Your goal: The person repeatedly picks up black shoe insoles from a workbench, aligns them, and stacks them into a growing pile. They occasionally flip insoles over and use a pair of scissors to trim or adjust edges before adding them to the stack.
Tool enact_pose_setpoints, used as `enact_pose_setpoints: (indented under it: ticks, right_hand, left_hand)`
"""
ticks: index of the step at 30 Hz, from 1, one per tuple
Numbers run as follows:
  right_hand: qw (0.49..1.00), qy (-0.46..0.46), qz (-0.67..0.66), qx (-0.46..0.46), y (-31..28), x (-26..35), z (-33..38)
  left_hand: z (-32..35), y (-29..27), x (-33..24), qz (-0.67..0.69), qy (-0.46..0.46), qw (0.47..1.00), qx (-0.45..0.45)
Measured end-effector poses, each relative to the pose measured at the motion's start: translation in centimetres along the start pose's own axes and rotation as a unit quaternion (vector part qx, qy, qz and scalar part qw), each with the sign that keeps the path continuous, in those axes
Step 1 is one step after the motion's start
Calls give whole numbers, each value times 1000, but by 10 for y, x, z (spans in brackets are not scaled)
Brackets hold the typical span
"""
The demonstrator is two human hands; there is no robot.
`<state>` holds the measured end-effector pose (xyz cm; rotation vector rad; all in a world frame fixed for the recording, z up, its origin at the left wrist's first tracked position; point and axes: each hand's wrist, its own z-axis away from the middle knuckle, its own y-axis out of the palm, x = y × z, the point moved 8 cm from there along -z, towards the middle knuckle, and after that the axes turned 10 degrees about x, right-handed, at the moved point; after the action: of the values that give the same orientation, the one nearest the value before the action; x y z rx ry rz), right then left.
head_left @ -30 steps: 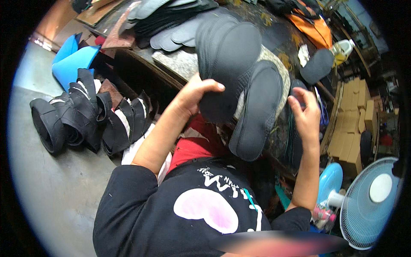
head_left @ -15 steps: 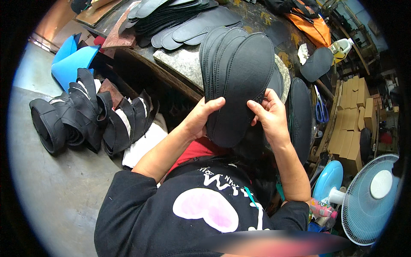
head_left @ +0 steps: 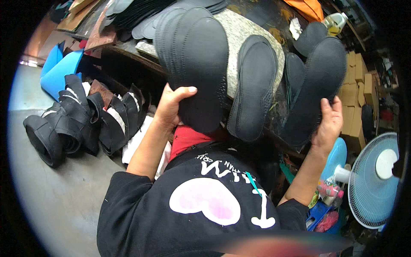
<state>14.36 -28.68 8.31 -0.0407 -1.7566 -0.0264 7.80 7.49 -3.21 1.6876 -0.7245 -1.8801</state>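
Fingers (head_left: pixel 187 91) of L hand (head_left: pixel 170 107) grip fanned blk insole stack (head_left: pixel 203 64) by its lower side, nr speckled slab (head_left: pixel 234 30); R hand (head_left: pixel 327 126) at edge of lone insole (head_left: pixel 324 64) at right, grip part-hidden, can't tell if closed; best w/ firm L pinch, edges aligned, no bending.

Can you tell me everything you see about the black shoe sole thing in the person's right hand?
The black sole is long, flat and rounded, with a stitch-like pattern along its left edge. It looks matte, maybe rubber or foam; I can't be sure. It slants, its broad end up and to the right. The right hand touches its right edge, low down. From this view, it partly covers other soles.
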Motion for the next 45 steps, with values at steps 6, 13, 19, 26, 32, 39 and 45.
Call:
enact_pose_setpoints:
  ticks: [6,13,19,26,32,39,45]
  right_hand:
    - [998,-59,-10,33,8,30,22]
    - [984,96,-69,130,65,-41,24]
    - [954,209,83,198,74,-79,31]
    - [977,148,67,141,28,-51,18]
    - [986,128,54,87,-27,-68,-1]
    - [973,135,157,102,-43,-85,-10]
    - [854,136,491,105,-17,-54,-6]
  left_hand:
    - [-6,4,0,-10,12,1000,13]
    - [-5,7,2,-29,-24,999,11]
    - [-31,9,2,-11,-16,1000,22]
    - [-84,-1,-3,-26,0,1000,-4]
    - [-89,-12,7,41,-45,998,-11]
    - [-88,-6,5,50,-30,998,-10]
    - [-88,-4,2,32,-11,999,-14]
